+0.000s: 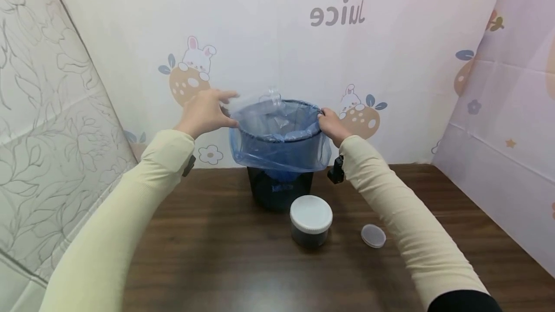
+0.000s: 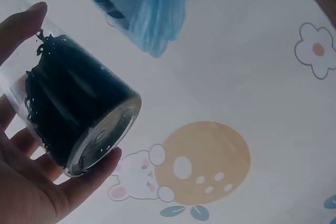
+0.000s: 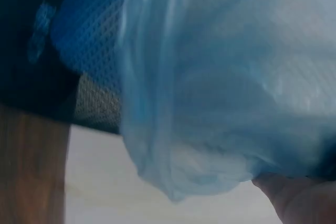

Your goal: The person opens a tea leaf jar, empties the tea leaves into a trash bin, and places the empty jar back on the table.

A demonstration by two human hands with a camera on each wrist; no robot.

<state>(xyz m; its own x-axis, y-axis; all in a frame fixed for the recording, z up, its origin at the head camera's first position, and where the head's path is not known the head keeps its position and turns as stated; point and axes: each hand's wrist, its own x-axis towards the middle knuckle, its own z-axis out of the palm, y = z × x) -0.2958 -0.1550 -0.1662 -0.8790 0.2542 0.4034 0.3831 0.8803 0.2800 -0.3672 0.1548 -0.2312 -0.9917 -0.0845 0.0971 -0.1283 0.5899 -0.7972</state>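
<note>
My left hand (image 1: 207, 112) grips a clear plastic jar (image 1: 253, 102), tilted on its side over the left rim of a bin, its threaded mouth pointing right. In the left wrist view the jar (image 2: 86, 103) shows a dark mass with ragged edges toward its base, with fingers and thumb around its sides. The dark bin (image 1: 279, 189) stands upright on the table, lined with a translucent blue bag (image 1: 282, 155) folded over its rim. At the bin's right rim, my right hand (image 1: 333, 126) pinches the bag and edge; the bag (image 3: 210, 87) fills much of the right wrist view.
In front of the bin sits a tub with a white lid (image 1: 310, 213) and dark lower part. A small translucent round lid (image 1: 373, 236) lies to its right on the brown wooden table (image 1: 225, 259). A printed cloth backdrop (image 1: 269, 28) rises directly behind the bin.
</note>
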